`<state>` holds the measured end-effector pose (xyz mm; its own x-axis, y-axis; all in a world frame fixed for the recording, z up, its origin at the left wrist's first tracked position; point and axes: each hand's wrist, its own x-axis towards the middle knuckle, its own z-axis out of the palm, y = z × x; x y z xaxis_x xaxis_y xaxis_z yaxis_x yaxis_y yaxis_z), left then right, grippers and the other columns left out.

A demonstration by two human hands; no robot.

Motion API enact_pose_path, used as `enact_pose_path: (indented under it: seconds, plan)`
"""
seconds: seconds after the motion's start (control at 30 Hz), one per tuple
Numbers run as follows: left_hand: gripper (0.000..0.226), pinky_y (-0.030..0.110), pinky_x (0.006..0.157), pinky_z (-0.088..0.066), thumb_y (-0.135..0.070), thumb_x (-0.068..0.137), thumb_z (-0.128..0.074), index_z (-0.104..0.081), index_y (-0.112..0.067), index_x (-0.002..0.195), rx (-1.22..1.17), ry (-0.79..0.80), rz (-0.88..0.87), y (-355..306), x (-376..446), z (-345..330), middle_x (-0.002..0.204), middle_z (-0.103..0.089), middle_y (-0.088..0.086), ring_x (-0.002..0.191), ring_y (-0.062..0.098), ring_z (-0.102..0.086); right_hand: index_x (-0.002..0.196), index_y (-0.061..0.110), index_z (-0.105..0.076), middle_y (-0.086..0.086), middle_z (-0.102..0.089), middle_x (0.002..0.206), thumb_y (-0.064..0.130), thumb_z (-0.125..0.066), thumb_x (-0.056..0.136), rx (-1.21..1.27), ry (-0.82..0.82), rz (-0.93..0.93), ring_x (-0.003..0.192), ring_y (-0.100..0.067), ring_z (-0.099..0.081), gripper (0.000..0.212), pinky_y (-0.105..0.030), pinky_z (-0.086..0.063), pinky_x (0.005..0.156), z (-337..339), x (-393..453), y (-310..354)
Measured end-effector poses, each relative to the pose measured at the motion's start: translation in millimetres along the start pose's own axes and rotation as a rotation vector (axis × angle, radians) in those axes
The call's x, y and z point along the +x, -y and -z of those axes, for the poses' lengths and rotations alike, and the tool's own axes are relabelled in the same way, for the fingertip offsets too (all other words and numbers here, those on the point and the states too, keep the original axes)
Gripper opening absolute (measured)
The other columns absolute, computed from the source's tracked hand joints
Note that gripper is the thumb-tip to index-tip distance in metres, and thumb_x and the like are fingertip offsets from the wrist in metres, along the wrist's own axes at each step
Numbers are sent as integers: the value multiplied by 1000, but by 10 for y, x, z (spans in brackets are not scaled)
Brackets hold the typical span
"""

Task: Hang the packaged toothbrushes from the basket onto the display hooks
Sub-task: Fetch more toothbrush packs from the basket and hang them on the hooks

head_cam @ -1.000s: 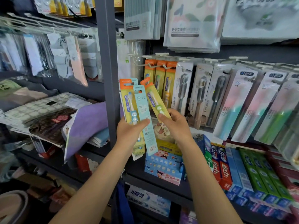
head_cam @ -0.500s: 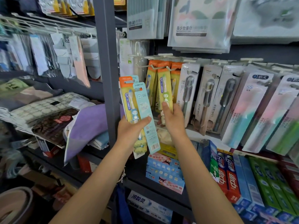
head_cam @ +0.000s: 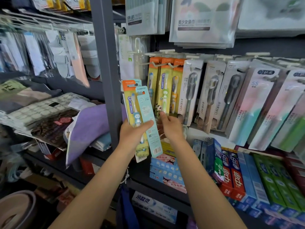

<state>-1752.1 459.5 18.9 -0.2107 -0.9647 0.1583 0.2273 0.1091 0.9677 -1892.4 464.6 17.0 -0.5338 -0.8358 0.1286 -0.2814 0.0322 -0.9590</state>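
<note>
Left hand (head_cam: pixel 132 136) gripped a fan of flat cardboard toothbrush packs (head_cam: pixel 140 116), thumb across the pale teal card back, yellow blister front with a blue brush behind it. Right hand (head_cam: pixel 170 126) was loose, fingers relaxed, holding nothing, fingertips (head_cam: pixel 162 114) just below the hung green-brush pack (head_cam: pixel 165 90). That glossy yellow pack with orange header hung upright on a thin white wire hook (head_cam: pixel 154 64), between 2 matching packs. Grey metal upright post (head_cam: pixel 105 66) stood just left.

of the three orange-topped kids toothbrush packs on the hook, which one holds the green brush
The middle pack: its brush is green and white, just above the right hand. The left pack holds a blue brush, the right pack an orange one.
</note>
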Motion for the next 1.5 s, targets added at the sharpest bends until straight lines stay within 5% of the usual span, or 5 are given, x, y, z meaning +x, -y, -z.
enact_pose_path:
  seconds: [0.17,0.67,1.0,1.17,1.5]
  plan:
    - [33,28,75,-61,-8,84,-80,-70,-28,109,5,41,16,-5,-14,21,104,-77,-9,92,9,-75,83,5,-59,-4,-65,55,42,-48,105,75,84,-143,40,-15,-58,45,-23,-43,37,118,-174,-91]
    - [31,28,64,-60,-9,88,-77,-71,-25,113,-7,145,40,-82,-168,48,104,-78,-4,90,14,-76,117,11,-70,-2,-76,109,21,-71,94,105,315,78,99,-15,-73,25,-35,-60,87,291,-589,-87]
    - [27,50,87,-60,-13,85,-79,-71,-24,108,74,121,64,-30,-214,98,101,-78,5,93,28,-75,128,13,-50,1,-61,64,19,-48,102,134,233,48,49,-12,-54,26,-27,-43,55,352,-723,-7]
    - [24,34,64,-62,-6,88,-74,-69,-19,107,8,121,83,-80,-243,105,102,-77,13,80,27,-76,101,11,-63,5,-32,59,47,-32,105,217,135,-100,46,-10,-29,48,-25,-23,45,357,-650,129]
    - [26,31,62,-59,-7,88,-75,-69,-17,111,-46,106,81,-168,-257,87,103,-77,12,81,27,-76,109,10,-49,-9,-54,91,15,-48,106,114,56,207,61,-28,-69,6,-21,-46,44,448,-570,411]
